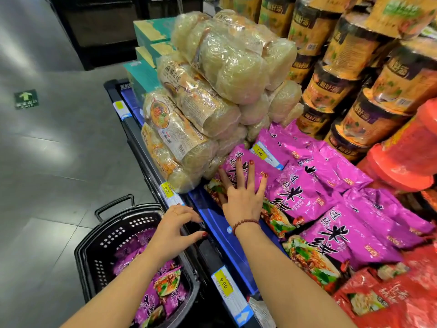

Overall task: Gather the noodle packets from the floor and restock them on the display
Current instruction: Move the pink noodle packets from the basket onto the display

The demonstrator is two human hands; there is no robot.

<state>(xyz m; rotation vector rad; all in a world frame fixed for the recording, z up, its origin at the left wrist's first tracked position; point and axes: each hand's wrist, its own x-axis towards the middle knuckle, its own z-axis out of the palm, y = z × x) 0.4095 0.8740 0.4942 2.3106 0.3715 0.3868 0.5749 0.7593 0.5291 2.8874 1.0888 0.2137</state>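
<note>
Purple noodle packets [307,185] lie in overlapping rows on the display shelf [220,223], which has a blue front edge. My right hand [241,190] presses flat with spread fingers on the leftmost purple packet, beside the clear vermicelli bags. My left hand [176,229] hovers empty at the shelf's dark front rail, fingers loosely bent, just above the basket. A black shopping basket [111,242] stands on the floor at lower left and holds several more purple noodle packets [151,301].
Clear bags of pale vermicelli [212,91] are piled high left of the purple packets. Stacked cup noodles [350,67] and red tubs [406,147] fill the back right; red packets [390,297] lie at lower right. Yellow price tags [223,286] line the rail. Grey tiled floor [47,162] spreads left.
</note>
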